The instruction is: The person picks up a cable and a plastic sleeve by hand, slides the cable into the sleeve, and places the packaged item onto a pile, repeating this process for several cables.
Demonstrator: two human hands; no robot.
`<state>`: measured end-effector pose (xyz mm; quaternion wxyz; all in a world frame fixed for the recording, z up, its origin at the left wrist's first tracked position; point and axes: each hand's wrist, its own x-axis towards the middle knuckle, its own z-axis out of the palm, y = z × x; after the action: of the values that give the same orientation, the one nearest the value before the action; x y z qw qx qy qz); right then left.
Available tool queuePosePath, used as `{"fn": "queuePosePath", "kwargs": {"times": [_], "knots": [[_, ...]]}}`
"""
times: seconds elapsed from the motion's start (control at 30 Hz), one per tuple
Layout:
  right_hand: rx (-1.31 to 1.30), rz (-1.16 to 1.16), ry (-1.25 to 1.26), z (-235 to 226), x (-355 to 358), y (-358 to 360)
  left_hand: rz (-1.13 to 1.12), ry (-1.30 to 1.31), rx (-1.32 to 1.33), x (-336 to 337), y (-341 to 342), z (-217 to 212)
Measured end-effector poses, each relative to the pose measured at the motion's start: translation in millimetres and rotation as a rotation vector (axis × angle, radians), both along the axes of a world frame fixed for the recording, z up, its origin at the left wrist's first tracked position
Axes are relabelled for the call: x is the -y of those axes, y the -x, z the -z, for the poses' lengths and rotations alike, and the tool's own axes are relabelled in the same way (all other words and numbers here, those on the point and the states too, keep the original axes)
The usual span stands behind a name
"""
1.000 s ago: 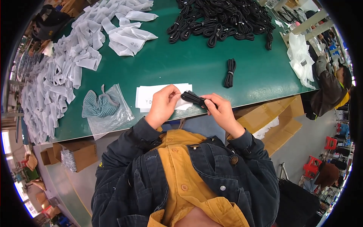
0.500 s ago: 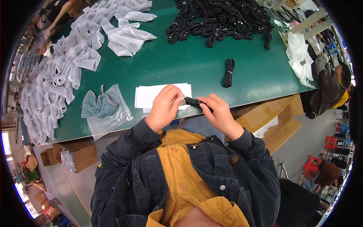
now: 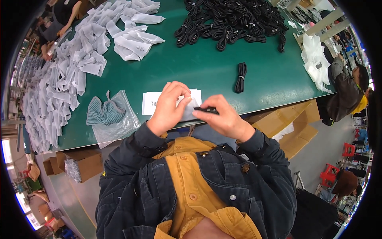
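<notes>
My left hand (image 3: pixel 169 109) pinches a small translucent white bag (image 3: pixel 188 112) at the table's front edge. My right hand (image 3: pixel 227 119) grips a folded black cable (image 3: pixel 207 110). The cable's left end meets the bag's right side; how far it reaches inside I cannot tell. Partly under my left hand lies a stack of flat white printed sheets or bags (image 3: pixel 150 102). A second black cable (image 3: pixel 240 77), bundled and tied, lies alone on the green table (image 3: pixel 191 65) beyond my right hand.
Many filled white bags (image 3: pixel 73 71) cover the table's left side. Black cable bundles (image 3: pixel 234 20) are heaped at the back. A teal knitted piece (image 3: pixel 104 111) rests on a clear plastic bag (image 3: pixel 126 113). Cardboard boxes (image 3: pixel 292 127) stand below the front edge. Other people are nearby.
My left hand has lifted and turned slightly, and more of the translucent bag shows between my hands. My right hand has shifted its hold on the cable.
</notes>
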<state>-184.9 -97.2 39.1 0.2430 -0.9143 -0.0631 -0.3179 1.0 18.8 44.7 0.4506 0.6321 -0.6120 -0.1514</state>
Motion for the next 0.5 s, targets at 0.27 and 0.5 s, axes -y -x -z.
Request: {"fn": "queuePosePath", "kwargs": {"times": [0.27,0.5], "knots": [[0.329,0.2,-0.785,5,-4,-21,0.057,-0.084,-0.435,6,-9,-14],[0.128,0.081,-0.215,-16,3,-30,0.155,-0.181,-1.037,13,-16,-23]]}}
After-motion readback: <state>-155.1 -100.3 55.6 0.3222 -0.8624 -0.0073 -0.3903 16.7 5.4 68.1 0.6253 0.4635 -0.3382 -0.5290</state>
